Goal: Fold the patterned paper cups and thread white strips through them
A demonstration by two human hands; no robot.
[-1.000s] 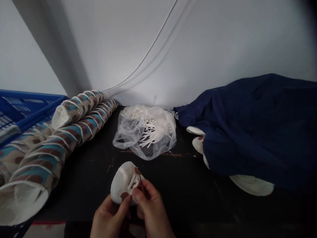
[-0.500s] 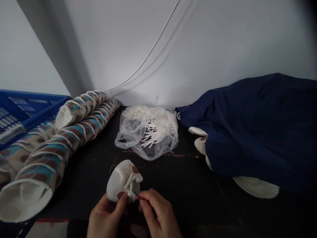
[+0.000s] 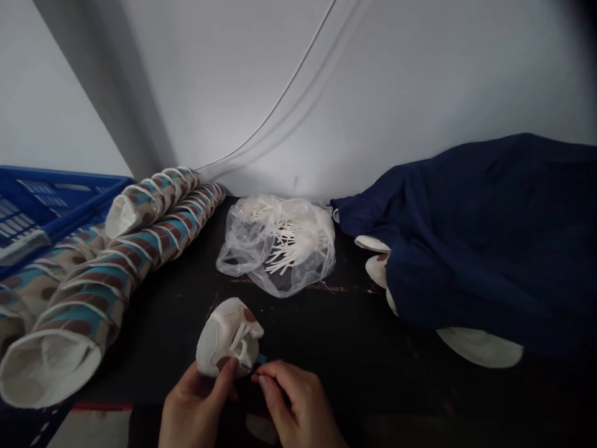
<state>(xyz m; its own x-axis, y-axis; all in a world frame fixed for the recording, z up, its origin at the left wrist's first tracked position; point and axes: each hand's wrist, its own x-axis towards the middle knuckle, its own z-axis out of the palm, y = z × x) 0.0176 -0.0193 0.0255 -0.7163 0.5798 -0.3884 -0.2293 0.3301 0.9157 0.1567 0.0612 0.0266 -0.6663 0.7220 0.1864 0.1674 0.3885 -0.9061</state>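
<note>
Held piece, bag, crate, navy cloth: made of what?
Held piece: perhaps fabric or faux leather, matte; layered panels.
Bag: thin plastic film, slightly glossy; crinkled, see-through.
Crate: probably molded plastic, smooth; regular slots.
Navy cloth: likely woven fabric, dull; soft folds.

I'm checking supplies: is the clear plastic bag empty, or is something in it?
Not empty: thin white strips show bunched in the plastic bag. Whether it is full, I cannot tell.

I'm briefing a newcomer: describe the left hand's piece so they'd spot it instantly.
On the black table, find the clear bag by the wall. Nearer the viewer, the left hand holds a white curved piece. Unlike the long patterned rolls further left, it is small, with brown patches and short white strips.
</note>
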